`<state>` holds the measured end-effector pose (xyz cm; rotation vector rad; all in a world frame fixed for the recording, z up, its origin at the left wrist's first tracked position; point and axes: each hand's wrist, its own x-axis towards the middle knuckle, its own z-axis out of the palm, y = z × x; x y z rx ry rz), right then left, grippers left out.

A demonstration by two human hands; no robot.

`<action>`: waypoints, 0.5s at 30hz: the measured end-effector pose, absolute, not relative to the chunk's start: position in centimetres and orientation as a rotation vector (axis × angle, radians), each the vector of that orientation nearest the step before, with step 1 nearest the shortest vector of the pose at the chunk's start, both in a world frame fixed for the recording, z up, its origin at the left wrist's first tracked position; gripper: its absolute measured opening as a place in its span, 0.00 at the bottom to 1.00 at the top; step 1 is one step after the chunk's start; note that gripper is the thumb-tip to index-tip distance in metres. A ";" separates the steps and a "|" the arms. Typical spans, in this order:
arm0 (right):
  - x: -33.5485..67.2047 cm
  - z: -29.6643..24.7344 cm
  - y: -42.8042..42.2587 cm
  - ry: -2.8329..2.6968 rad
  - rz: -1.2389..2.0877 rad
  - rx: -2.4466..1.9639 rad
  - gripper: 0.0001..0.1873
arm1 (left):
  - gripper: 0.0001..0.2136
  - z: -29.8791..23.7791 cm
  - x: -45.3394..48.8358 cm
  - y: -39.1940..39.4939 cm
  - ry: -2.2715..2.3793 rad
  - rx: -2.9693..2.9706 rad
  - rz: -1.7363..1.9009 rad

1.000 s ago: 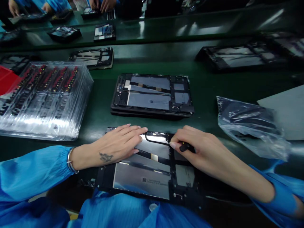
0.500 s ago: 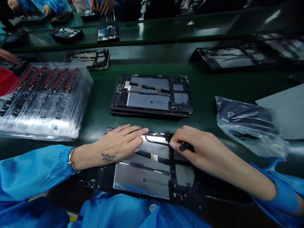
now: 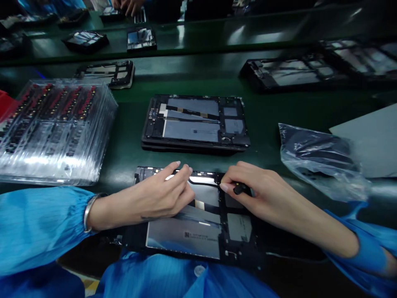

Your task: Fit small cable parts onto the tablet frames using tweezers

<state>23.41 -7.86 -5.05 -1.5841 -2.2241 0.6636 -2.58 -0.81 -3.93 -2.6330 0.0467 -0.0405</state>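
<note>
In front of me lies an opened tablet [image 3: 182,238], its silver inside, black frame and flat ribbon cables facing up. My left hand [image 3: 167,190] hovers over or rests on its upper left part, fingers half bent and apart, with nothing visible in them. A thin black cable [image 3: 203,181] runs along the tablet's top edge between my hands. My right hand [image 3: 257,188] is closed at the upper right of the tablet, thumb and forefinger pinched. A small black piece [image 3: 242,189] sticks out of its grip; most of it is hidden.
Beyond the tablet sits a stack of similar opened tablets [image 3: 192,124]. Clear plastic trays [image 3: 102,136] with small parts are piled at left. A clear plastic bag [image 3: 322,161] and a pale sheet [image 3: 372,140] lie at right. Across the bench, a co-worker's hands [image 3: 128,6] show.
My left hand has lifted its flat fingers into a bent pose and turned slightly, near the tablet's top edge. My right hand stays almost in place with the black piece.
</note>
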 end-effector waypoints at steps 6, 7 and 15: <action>23.7 -5.1 -7.9 -2.177 0.654 -1.511 0.10 | 0.13 -4.6 -2.8 0.0 -0.015 -2.780 -0.207; 23.8 -5.1 -8.0 -2.170 0.657 -1.494 0.10 | 0.13 -4.9 -3.0 0.4 -0.036 -2.841 -0.254; 23.7 -5.1 -7.9 -2.156 0.647 -1.492 0.10 | 0.17 -5.9 -4.2 1.9 -0.078 -3.061 -0.314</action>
